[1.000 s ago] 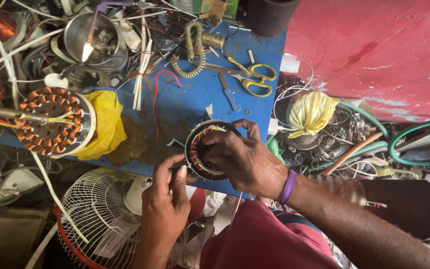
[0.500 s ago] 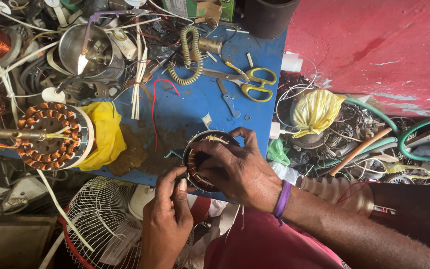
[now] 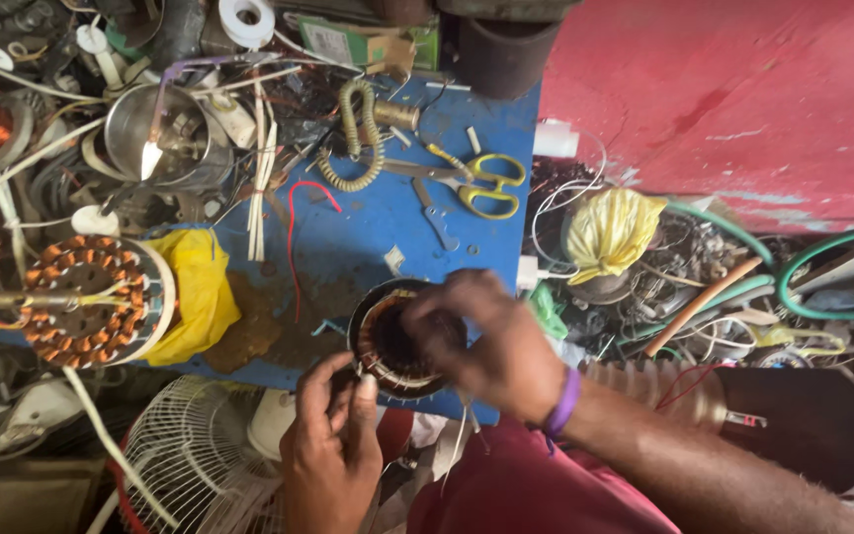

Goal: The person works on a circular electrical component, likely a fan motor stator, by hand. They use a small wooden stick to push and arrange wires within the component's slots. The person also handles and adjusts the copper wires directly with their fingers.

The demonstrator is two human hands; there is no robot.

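A round motor stator [image 3: 384, 341] with copper windings sits at the near edge of the blue table [image 3: 378, 227]. My right hand [image 3: 491, 341], with a purple band at the wrist, lies over its right side, fingers curled into the ring and gripping it. My left hand [image 3: 333, 440] is just below the stator, thumb and fingers pinched at its lower left rim. What the left fingers pinch is too small to tell.
A second wound stator [image 3: 86, 300] lies at the left beside a yellow cloth [image 3: 200, 292]. Yellow-handled scissors [image 3: 481, 183], a coiled cord [image 3: 348, 138], a steel bowl [image 3: 165, 133] and a red wire [image 3: 294, 237] crowd the table's back. A white fan guard [image 3: 190, 460] is below.
The view has drifted, so the table sits lower and more to the right in frame. My right hand has slid further over the stator and is blurred with motion.
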